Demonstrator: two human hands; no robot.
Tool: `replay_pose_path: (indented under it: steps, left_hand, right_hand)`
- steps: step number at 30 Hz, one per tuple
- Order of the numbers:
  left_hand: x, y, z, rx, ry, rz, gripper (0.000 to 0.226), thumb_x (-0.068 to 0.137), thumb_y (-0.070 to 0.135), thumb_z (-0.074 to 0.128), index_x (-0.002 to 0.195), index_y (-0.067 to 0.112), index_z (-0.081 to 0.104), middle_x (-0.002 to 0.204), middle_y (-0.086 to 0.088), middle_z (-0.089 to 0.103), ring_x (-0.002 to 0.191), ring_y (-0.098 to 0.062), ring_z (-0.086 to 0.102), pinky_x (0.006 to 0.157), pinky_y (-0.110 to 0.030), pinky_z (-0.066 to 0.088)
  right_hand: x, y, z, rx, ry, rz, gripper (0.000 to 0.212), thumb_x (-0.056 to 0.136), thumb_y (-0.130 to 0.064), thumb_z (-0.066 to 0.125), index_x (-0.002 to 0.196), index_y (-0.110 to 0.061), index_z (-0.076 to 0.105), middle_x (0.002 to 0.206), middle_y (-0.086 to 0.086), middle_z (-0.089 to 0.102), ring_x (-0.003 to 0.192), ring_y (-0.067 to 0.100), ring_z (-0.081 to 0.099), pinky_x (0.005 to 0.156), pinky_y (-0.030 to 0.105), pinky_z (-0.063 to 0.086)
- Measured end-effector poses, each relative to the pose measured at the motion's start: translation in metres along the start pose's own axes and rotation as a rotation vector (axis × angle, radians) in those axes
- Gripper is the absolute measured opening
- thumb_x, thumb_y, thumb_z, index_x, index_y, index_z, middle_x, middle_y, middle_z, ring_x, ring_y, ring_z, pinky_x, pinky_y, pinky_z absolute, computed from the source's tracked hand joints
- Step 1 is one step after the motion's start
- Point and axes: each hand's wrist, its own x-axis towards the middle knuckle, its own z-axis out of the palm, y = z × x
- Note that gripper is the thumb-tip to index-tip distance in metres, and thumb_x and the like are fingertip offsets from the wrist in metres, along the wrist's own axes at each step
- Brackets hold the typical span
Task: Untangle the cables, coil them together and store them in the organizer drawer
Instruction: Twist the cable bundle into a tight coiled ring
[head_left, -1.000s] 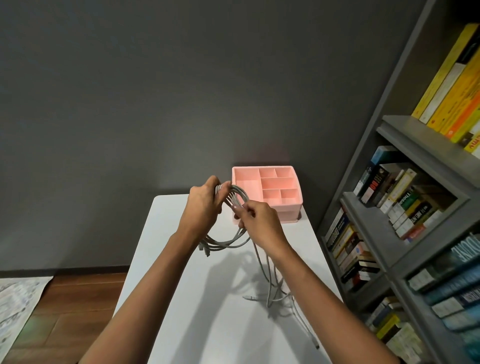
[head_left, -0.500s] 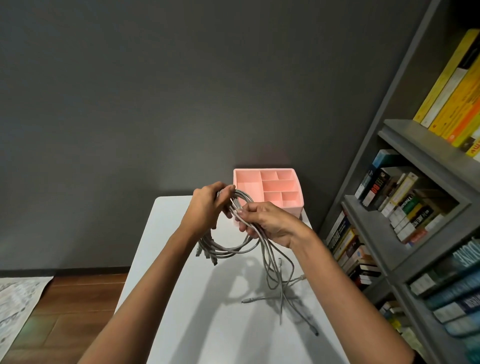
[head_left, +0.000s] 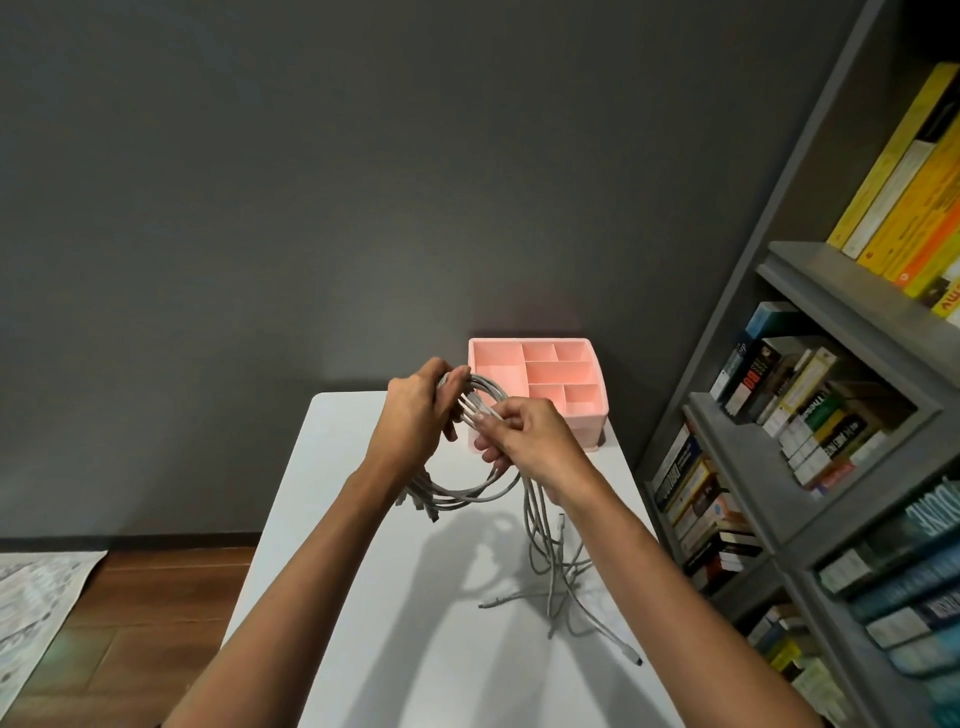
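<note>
Several grey cables (head_left: 467, 493) form a loose coil held above the white table (head_left: 363, 597). My left hand (head_left: 415, 415) grips the top of the coil, fingers curled round the strands. My right hand (head_left: 530, 441) pinches the same strands just to the right, and their loose ends (head_left: 556, 582) hang from it down onto the table. The pink organizer (head_left: 587, 415) with several open compartments stands at the table's far right corner, right behind my hands. No drawer front shows from here.
A grey bookshelf (head_left: 810, 467) full of books stands close along the table's right side. A dark wall is behind the table. Wooden floor (head_left: 145, 597) and a patterned rug (head_left: 31, 597) lie to the left.
My right hand has drawn back toward my left along the strands, and the loop below hangs a little fuller. The loose ends have shifted on the table.
</note>
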Motion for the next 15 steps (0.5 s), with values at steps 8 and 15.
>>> replay_pose_path:
  steps: [8, 15]
  left_hand:
    - [-0.003, -0.002, 0.009, 0.019, 0.014, -0.025, 0.031, 0.1, 0.03, 0.045, 0.088, 0.005, 0.058, 0.055, -0.003, 0.059, 0.039, -0.007, 0.053, 0.04, -0.013, 0.036]
    - [0.004, -0.015, 0.0, 0.1, -0.181, -0.107, 0.035, 0.097, 0.017, 0.047, 0.073, -0.003, 0.061, 0.056, -0.013, 0.065, 0.03, -0.008, 0.043, 0.031, -0.02, 0.035]
  right_hand:
    - [-0.007, -0.006, -0.001, -0.486, -0.047, -0.086, 0.028, 0.101, -0.03, 0.043, 0.12, -0.009, 0.045, 0.098, 0.011, 0.065, 0.087, 0.027, 0.063, 0.071, 0.037, 0.046]
    - [-0.008, 0.007, 0.008, -0.918, 0.041, -0.394, 0.033, 0.095, -0.036, 0.054, 0.114, -0.009, 0.05, 0.111, 0.007, 0.057, 0.099, 0.031, 0.059, 0.074, 0.037, 0.04]
